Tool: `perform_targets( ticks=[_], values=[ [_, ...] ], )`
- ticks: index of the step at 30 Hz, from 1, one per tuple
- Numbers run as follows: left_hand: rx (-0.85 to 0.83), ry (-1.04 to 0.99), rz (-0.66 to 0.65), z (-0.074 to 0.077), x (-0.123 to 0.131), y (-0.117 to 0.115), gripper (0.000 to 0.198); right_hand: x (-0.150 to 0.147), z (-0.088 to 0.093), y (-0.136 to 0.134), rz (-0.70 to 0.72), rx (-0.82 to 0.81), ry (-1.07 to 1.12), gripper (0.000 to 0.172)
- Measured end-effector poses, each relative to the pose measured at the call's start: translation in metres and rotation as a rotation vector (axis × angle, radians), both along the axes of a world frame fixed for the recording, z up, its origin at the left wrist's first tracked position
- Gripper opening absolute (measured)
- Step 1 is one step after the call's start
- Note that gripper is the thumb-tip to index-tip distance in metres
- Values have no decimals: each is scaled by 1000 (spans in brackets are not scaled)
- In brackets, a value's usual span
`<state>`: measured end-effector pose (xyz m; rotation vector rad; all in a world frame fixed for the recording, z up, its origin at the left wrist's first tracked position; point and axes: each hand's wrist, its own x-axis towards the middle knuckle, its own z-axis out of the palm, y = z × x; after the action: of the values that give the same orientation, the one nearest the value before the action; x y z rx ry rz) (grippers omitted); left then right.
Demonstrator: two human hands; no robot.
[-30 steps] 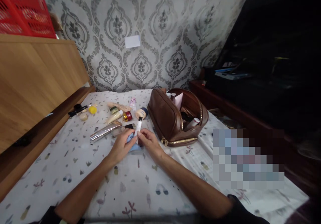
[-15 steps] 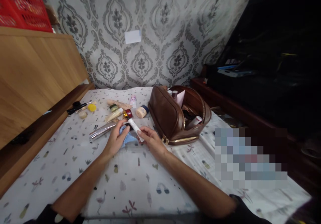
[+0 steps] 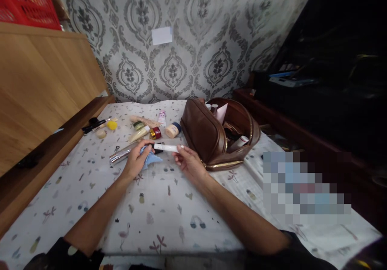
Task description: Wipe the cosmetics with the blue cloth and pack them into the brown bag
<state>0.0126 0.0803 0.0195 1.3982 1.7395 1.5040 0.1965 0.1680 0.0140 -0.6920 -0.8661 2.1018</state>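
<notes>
Between my two hands lies a slim white tube [image 3: 167, 148], held level with its dark end to the left. The fingers of my right hand [image 3: 190, 163] pinch its right end. My left hand [image 3: 136, 160] is closed on a crumpled light blue cloth [image 3: 151, 160], close against the tube's dark end. Just behind the left hand a silver tube [image 3: 120, 156] rests on the printed sheet. A brown cosmetic bag [image 3: 204, 131] stands unzipped beyond my right hand, with a white bottle [image 3: 241, 142] and other items inside.
Past my hands lie a small red jar [image 3: 156, 133], a cream jar with a dark blue lid [image 3: 173, 130], a pale yellow tube [image 3: 140, 133] and a pink tube [image 3: 162, 118]. Brushes [image 3: 96, 125] sit at the far left, beside a wooden cabinet [image 3: 45, 66]. Patterned wall behind.
The white tube has turned from a slant to nearly level. My right hand has moved slightly right and holds its end, while the left hand keeps the cloth.
</notes>
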Motion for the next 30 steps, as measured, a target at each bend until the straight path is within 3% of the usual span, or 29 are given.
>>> perform_targets(
  ticks=[5, 12, 21, 30],
  values=[
    [-18, 82, 34, 3, 2, 2, 34, -1, -3, -1, -31, 115, -51, 51],
    [-69, 106, 111, 7, 3, 1, 51, 1, -1, -3, -76, 434, -116, 39],
    [-120, 42, 149, 12, 8, -1, 62, 0, -7, 0, -64, 400, -113, 42],
    [-21, -37, 13, 1, -1, 0, 38, 2, -3, -2, -29, 285, -125, 47]
  ],
)
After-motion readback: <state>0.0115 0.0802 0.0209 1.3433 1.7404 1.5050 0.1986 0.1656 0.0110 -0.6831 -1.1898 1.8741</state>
